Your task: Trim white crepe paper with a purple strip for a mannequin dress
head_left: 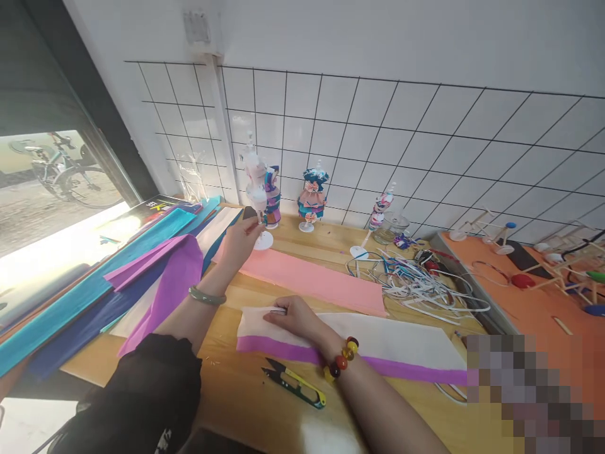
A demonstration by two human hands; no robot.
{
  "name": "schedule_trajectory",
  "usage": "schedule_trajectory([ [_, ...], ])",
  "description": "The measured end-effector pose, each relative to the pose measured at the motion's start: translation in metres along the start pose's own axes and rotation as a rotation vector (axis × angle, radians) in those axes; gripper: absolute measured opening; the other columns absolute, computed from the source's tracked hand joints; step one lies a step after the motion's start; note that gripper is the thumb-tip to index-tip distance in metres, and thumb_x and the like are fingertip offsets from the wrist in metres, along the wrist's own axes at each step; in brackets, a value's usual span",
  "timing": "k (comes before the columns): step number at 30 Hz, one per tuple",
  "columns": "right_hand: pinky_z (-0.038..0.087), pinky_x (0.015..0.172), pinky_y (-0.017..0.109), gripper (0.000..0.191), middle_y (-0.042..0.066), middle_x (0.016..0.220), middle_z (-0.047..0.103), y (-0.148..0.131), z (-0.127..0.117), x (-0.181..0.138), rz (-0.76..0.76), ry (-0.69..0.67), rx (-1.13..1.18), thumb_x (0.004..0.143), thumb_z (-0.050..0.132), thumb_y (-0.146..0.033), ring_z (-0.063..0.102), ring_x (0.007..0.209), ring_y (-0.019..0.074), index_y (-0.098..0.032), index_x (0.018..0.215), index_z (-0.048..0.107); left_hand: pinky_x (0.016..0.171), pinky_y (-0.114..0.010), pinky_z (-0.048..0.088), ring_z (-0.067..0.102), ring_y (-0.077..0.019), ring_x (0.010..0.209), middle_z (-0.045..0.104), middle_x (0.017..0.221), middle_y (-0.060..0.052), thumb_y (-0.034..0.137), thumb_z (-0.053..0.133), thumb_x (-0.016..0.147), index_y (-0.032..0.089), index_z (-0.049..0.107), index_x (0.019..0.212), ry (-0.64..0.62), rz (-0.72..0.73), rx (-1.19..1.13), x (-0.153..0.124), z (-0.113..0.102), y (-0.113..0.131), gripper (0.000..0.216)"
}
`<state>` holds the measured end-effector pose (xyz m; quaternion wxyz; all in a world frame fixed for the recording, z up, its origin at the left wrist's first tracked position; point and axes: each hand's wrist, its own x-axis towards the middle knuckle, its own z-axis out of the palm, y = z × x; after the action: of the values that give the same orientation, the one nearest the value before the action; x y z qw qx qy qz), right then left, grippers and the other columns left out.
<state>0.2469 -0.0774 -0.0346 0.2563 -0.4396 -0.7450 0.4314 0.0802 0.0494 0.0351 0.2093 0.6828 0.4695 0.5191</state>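
Observation:
My left hand [241, 243] is closed round the stem of a small white mannequin stand [256, 189], which stands upright on its round base at the back of the wooden table [227, 391]. My right hand [295, 317] lies flat with fingers pressed on the left end of a white crepe paper strip [397, 340] that overlaps a purple strip [283, 350]. A pink crepe strip [312, 280] lies between the two hands. Yellow-handled thread snips [295, 383] rest on the table just in front of my right wrist.
Folded sheets of teal, blue and purple paper [161, 277] pile up at the left. Dressed mini mannequins [312, 197] stand by the tiled wall. A tangle of white strips and cords [416, 284] lies at right, beside an orange mat [534, 302] with wooden stick figures.

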Motion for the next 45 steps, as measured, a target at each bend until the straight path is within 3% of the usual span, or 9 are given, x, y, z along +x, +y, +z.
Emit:
schedule_trajectory([
  [7,0.022,0.049,0.022,0.037,-0.006,0.056,0.036,0.0,0.0,-0.001,-0.005,0.0,-0.004,0.075,0.057,-0.049,0.031,0.054,0.0078,-0.017,0.059,0.047,0.067,-0.026,0.049,0.063,-0.0182,0.075,0.069,0.079,-0.004,0.04,0.055,0.077,0.016,0.067,0.088,-0.309,-0.049,-0.046,-0.048,0.006,-0.016,0.029],
  [9,0.022,0.049,0.023,0.038,-0.006,0.055,0.036,-0.001,0.001,-0.001,-0.005,-0.002,-0.001,0.075,0.056,-0.05,0.031,0.054,0.0079,-0.017,0.059,0.049,0.069,-0.027,0.05,0.064,-0.019,0.078,0.069,0.083,-0.006,0.041,0.055,0.077,0.015,0.066,0.092,-0.337,-0.079,-0.095,-0.062,0.012,-0.021,0.031],
  [15,0.022,0.048,0.023,0.043,-0.006,0.054,0.035,-0.001,0.002,-0.001,0.004,-0.001,0.002,0.075,0.055,-0.055,0.029,0.052,0.0076,-0.017,0.056,0.047,0.072,-0.029,0.052,0.065,-0.0194,0.08,0.069,0.085,-0.007,0.041,0.055,0.077,0.014,0.063,0.097,-0.368,-0.107,-0.197,-0.077,0.023,-0.029,0.034],
  [21,0.023,0.048,0.022,0.038,-0.005,0.056,0.035,-0.007,0.0,-0.003,0.005,-0.014,-0.004,0.08,0.049,-0.048,0.03,0.053,0.0075,-0.017,0.059,0.045,0.071,-0.029,0.051,0.065,-0.0177,0.077,0.066,0.084,-0.005,0.039,0.053,0.08,0.016,0.058,0.105,-0.344,-0.053,-0.218,-0.08,0.02,-0.021,0.034],
  [30,0.025,0.047,0.022,0.032,-0.005,0.057,0.04,-0.026,-0.028,-0.009,-0.006,-0.079,-0.043,0.078,0.052,-0.045,0.033,0.053,0.0077,-0.016,0.064,0.051,0.068,-0.027,0.049,0.063,-0.0144,0.072,0.062,0.084,-0.005,0.035,0.054,0.08,0.015,0.053,0.103,-0.372,-0.083,-0.362,-0.088,0.023,-0.02,0.03],
  [35,0.027,0.047,0.022,0.037,-0.003,0.061,0.043,-0.045,-0.041,-0.016,0.028,0.101,-0.062,0.083,0.045,-0.05,0.037,0.054,0.009,-0.017,0.068,0.052,0.066,-0.025,0.046,0.061,-0.014,0.074,0.063,0.086,-0.004,0.027,0.063,0.072,0.016,0.051,0.1,-0.413,-0.132,-0.521,-0.096,0.021,-0.007,0.033],
  [39,0.031,0.05,0.023,0.035,-0.001,0.069,0.05,-0.053,-0.049,-0.02,0.009,0.255,-0.119,0.086,0.041,-0.049,0.042,0.059,0.011,-0.018,0.084,0.057,0.066,-0.025,0.046,0.06,-0.0159,0.075,0.064,0.079,-0.003,0.025,0.068,0.067,0.015,0.055,0.093,-0.45,-0.163,-0.621,-0.102,0.019,0.006,0.032],
  [45,0.031,0.048,0.024,0.036,0.0,0.065,0.049,-0.052,-0.058,-0.021,-0.037,0.284,-0.153,0.085,0.043,-0.05,0.041,0.057,0.0116,-0.018,0.081,0.059,0.065,-0.025,0.045,0.06,-0.015,0.073,0.065,0.079,-0.004,0.025,0.072,0.063,0.015,0.056,0.087,-0.43,-0.237,-0.757,-0.104,0.024,0.009,0.031],
])
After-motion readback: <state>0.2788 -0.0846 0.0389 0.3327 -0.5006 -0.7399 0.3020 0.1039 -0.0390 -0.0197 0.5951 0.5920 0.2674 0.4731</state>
